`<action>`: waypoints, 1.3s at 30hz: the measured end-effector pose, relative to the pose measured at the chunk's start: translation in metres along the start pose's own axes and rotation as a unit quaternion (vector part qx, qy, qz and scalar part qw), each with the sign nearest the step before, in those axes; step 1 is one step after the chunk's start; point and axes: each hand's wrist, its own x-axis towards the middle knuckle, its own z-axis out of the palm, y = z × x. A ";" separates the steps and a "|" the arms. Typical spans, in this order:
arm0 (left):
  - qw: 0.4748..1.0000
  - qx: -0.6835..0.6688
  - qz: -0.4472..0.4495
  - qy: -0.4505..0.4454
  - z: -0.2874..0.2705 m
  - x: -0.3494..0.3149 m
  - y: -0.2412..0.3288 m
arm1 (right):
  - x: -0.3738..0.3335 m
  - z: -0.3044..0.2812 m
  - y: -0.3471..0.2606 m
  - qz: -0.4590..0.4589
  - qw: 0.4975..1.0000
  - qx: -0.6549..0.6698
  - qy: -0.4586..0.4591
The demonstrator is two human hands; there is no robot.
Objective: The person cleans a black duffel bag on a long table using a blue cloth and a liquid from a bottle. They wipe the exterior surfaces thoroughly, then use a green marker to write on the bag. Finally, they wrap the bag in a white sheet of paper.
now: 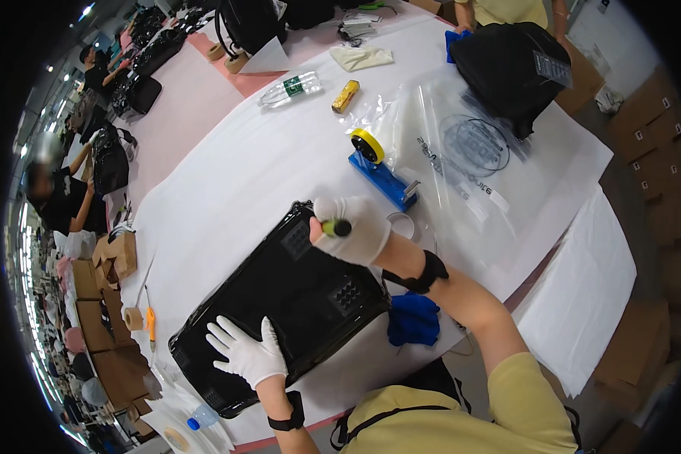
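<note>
White table; wrinkled black package (quite glossy) — left hand spread on it, right hand gripping a green object.

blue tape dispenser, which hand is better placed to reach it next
Probably the right hand: it is nearer the blue tape dispenser, though closed on a green-and-black object. The left hand lies spread on the black package, farther off.

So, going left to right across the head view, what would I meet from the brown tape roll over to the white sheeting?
Brown tape roll → orange-handled tool → left hand, spread on the black wrapped case → right hand, gripping a green-and-black tool → blue cloth → white sheeting.
</note>
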 end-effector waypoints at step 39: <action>1.000 0.017 0.013 0.011 0.007 -0.004 -0.003 | -0.012 -0.004 0.029 0.174 0.980 0.092 -0.007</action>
